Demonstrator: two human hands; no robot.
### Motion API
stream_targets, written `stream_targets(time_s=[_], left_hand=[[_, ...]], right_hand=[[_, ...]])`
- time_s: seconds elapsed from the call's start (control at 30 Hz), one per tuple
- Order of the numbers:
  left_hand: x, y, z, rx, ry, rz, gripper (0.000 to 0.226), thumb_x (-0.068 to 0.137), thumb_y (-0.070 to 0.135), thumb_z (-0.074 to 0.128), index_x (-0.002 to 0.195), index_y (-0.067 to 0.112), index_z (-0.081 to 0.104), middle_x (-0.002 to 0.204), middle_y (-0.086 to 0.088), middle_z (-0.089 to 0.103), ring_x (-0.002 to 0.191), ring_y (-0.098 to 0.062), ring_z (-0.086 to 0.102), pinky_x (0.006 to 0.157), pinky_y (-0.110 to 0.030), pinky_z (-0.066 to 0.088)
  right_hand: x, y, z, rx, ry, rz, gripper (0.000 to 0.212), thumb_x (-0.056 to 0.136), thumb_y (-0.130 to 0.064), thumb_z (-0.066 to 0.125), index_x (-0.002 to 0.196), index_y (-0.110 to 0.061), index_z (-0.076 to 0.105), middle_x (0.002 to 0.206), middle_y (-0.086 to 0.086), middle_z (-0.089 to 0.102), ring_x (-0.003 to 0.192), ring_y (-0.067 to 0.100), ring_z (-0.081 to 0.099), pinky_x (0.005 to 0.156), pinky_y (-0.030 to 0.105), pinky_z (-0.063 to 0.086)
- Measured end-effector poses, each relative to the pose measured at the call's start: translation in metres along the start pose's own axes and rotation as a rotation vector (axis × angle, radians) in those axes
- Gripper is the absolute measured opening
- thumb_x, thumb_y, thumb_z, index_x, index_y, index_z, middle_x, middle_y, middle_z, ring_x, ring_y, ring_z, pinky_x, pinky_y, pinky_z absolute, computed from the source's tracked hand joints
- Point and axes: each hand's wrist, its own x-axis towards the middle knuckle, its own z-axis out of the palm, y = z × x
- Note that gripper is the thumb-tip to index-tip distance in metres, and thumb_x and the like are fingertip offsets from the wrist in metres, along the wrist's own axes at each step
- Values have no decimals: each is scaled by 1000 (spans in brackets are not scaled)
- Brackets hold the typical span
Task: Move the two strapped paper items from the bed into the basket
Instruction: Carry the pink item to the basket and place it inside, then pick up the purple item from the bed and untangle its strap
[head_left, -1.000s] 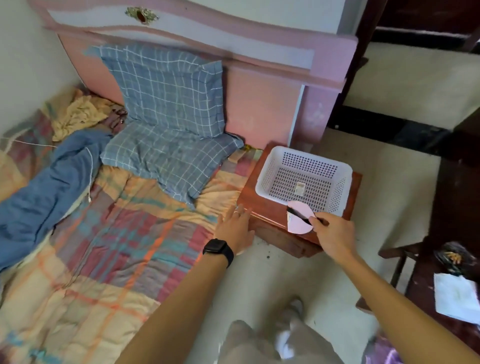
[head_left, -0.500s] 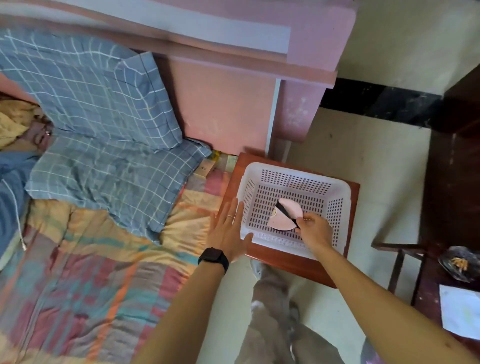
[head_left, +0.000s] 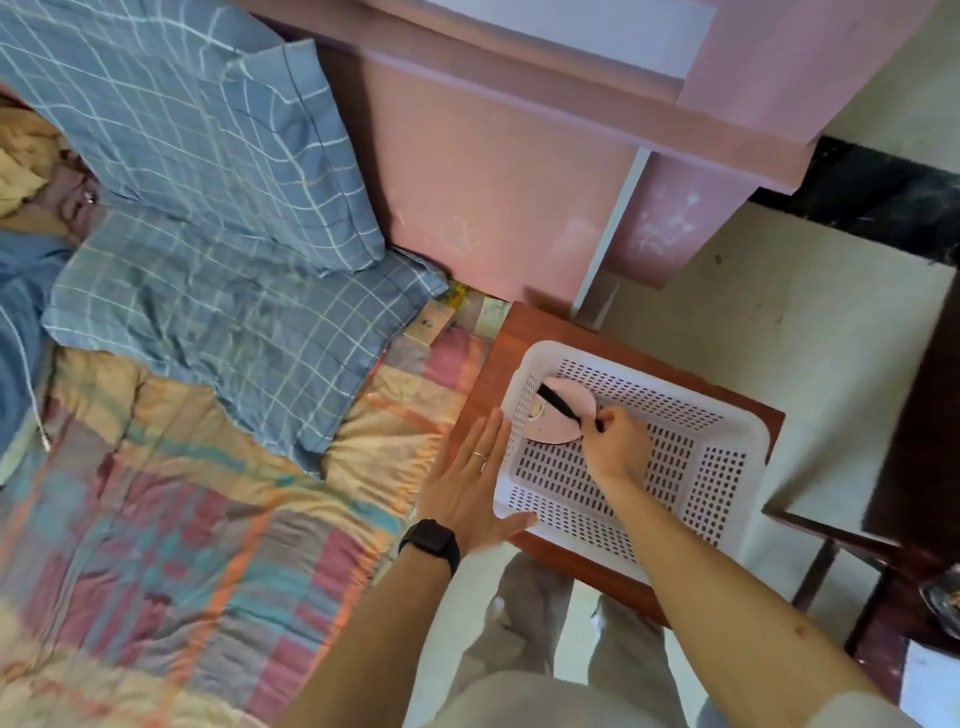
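A white perforated basket sits on a small reddish wooden stand beside the bed. My right hand is inside the basket, pinching the black strap of a pale pink paper item that lies low against the basket's far left corner. A second, cream-edged piece shows under its left edge; I cannot tell if it is a separate item. My left hand, wearing a ring and a black watch, is flat and empty, fingers apart, against the basket's left outer wall.
The bed with a patchwork quilt and two blue checked pillows fills the left. A pink headboard rises behind the stand. A dark wooden table stands at the right. My legs are on the pale floor below.
My right hand carried the pink strapped item from the basket's near rim down into the basket. My left hand shifted from the bed edge to the basket's side. The view tilted downward.
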Motion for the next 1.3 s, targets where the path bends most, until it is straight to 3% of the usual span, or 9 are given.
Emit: stream_targets(time_s=[0.17, 0.4, 0.57, 0.7, 0.8, 0.87, 1.0, 1.23, 1.3], left_hand=[[0, 5, -5, 28, -23, -37, 113, 75, 83, 37, 149, 26, -27, 155, 8, -33, 142, -14, -31, 120, -50, -13], [-16, 32, -26, 49, 35, -144, 90, 89, 67, 36, 154, 25, -9, 163, 0, -15, 150, -22, -13, 119, -53, -12], [-61, 61, -43, -90, 185, -309, 82, 90, 67, 34, 155, 29, 2, 165, 4, -3, 150, -20, -11, 115, -52, -16], [-139, 85, -53, -208, 404, -498, 77, 90, 65, 31, 154, 28, 9, 165, 4, 3, 151, -22, -5, 120, -58, -1], [-211, 95, -44, -250, 531, -685, 77, 90, 67, 27, 154, 29, 9, 163, 6, 1, 151, -20, -4, 121, -54, -2], [-263, 102, -34, -286, 586, -816, 78, 88, 70, 23, 154, 32, 8, 163, 8, 0, 151, -18, -5, 121, -52, -4], [-379, 119, 5, -331, 694, -1078, 77, 91, 66, 32, 155, 31, 7, 165, 4, 4, 151, -19, -3, 121, -52, -2], [-568, 160, 74, -352, 894, -1564, 79, 85, 67, 28, 153, 28, 22, 163, 3, 18, 151, -20, 9, 122, -52, 6], [-615, 169, 98, -344, 925, -1666, 78, 84, 67, 31, 153, 28, 25, 162, 3, 23, 150, -20, 12, 120, -53, 9]], right_hand=[[-6, -2, -11, -11, -48, -3, 23, 92, -41, 59, 94, -19, 53, 105, 3, 58, 79, 18, 51, 52, 25, 31], [-44, 20, -59, 52, -194, -148, 35, 93, -36, 58, 122, -17, 55, 126, 4, 58, 105, 18, 60, 79, 30, 50], [-93, 19, -121, -74, -288, -548, 34, 94, -42, 54, 125, -28, 57, 129, -6, 61, 121, 13, 53, 94, 32, 46], [-142, 8, -170, -180, -300, -981, 35, 96, -44, 50, 128, -33, 58, 136, -12, 57, 129, 10, 45, 104, 35, 44], [-184, -8, -184, -230, -268, -1295, 33, 96, -35, 54, 126, -25, 64, 136, -5, 60, 133, 18, 46, 117, 29, 25], [-215, -21, -182, -277, -237, -1488, 35, 94, -36, 52, 124, -24, 67, 134, -3, 63, 132, 23, 49, 117, 23, 12], [-306, -45, -161, -290, -366, -1820, 40, 94, -39, 51, 128, -24, 65, 137, -3, 61, 134, 20, 47, 116, 38, 31], [-500, -37, -110, -314, -579, -2169, 42, 93, -44, 49, 131, -30, 61, 139, -8, 59, 139, 17, 41, 115, 34, 30], [-551, -25, -94, -307, -630, -2225, 42, 92, -43, 52, 131, -30, 62, 138, -7, 60, 138, 18, 43, 113, 38, 35]])
